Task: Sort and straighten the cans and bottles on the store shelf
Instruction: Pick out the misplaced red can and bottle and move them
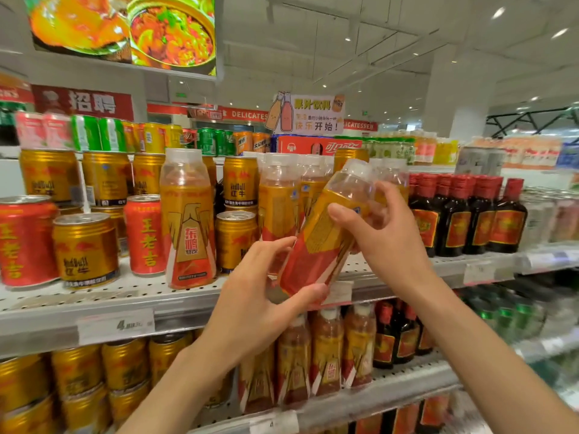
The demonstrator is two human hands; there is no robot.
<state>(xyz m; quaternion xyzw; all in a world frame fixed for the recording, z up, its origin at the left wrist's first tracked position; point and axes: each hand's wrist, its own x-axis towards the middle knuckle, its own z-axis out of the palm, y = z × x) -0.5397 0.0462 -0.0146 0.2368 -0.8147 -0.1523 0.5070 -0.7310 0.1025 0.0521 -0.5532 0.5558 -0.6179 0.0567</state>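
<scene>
Left end of shelf [94,303]: red cans [23,241], one at the edge and another [144,234] further in, gold cans [85,250] between and behind them, some stacked two high. Next, one bottle [187,219] upright near the shelf front, eagle label facing out, clear cap. A short gold can [235,241] sits just right of it, more of the same bottles in a row behind.

Left hand [250,296] curled around the base of the held bottle [326,233], thumb under the bottom edge, fingers on the far side. Held bottle is off the shelf, in front of the bottle row, tilted with cap up and to the right. Right hand [383,227] wraps its upper half, thumb on the label, fingers behind the neck. Both hands gripping it.

Right of that: dark bottles [470,214] with red caps, upright, packed tight. Pale bottles past them, too blurred to identify.

Shelf below: gold cans left, same eagle bottles centre, dark bottles right.
</scene>
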